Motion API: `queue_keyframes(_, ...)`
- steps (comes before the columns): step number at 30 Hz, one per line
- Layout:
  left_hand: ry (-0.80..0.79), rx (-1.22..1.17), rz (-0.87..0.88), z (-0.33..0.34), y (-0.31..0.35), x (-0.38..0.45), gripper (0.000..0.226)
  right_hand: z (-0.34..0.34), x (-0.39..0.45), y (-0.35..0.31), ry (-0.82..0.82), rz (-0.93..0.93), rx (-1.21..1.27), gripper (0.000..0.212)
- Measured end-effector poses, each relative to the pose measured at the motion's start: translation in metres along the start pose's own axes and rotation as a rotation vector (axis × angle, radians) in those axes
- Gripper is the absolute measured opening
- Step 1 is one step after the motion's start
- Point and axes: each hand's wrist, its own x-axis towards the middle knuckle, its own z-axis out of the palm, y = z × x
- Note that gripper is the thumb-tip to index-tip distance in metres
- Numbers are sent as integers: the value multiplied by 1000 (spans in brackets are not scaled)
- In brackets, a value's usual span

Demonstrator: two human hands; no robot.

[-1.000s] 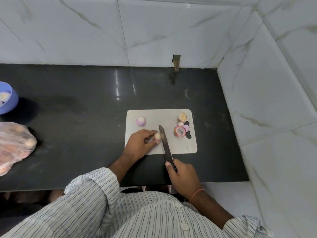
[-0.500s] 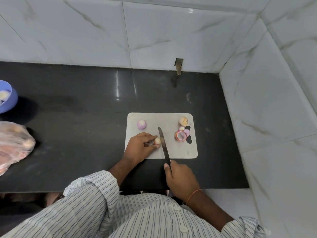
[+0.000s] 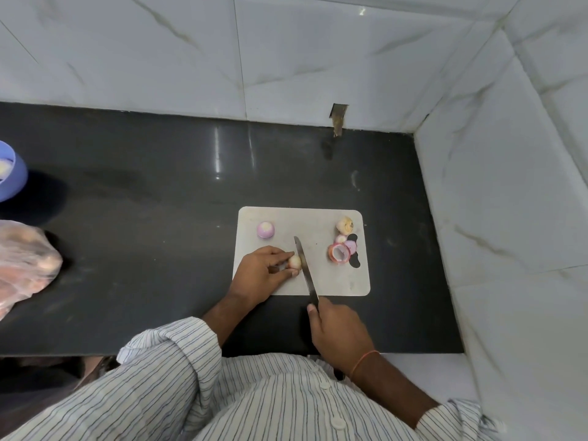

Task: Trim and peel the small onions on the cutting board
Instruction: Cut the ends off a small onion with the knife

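A pale cutting board (image 3: 318, 218) lies on the black counter. My left hand (image 3: 259, 273) pins a small unpeeled onion (image 3: 295, 261) to the board with fingertips and thumb. My right hand (image 3: 337, 332) grips the handle of a knife (image 3: 304, 265), whose blade rests against the right end of that onion. A peeled purple onion (image 3: 265, 229) sits at the board's far left. At the far right lie a brownish onion (image 3: 345, 225) and a pile of pink peels and cut ends (image 3: 342, 251).
A blue bowl (image 3: 11, 183) stands at the left edge of the black counter (image 3: 159, 218). A clear plastic bag of onions (image 3: 25, 262) lies in front of it. White marble walls close in at the back and right (image 3: 509, 218).
The knife blade has stayed against the onion's right end, shifting only slightly. My left hand keeps its hold. The camera view has tilted a little.
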Motion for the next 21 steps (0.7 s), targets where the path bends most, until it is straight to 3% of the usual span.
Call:
queue_keyframes(8,-6,33,40,-1,-2,0,42,3,22,-9,29,9,-28,38)
queue_keyframes(21,7,-21,32,-2,-4,-4,37,26,-21,-1,-75,81,-65,34)
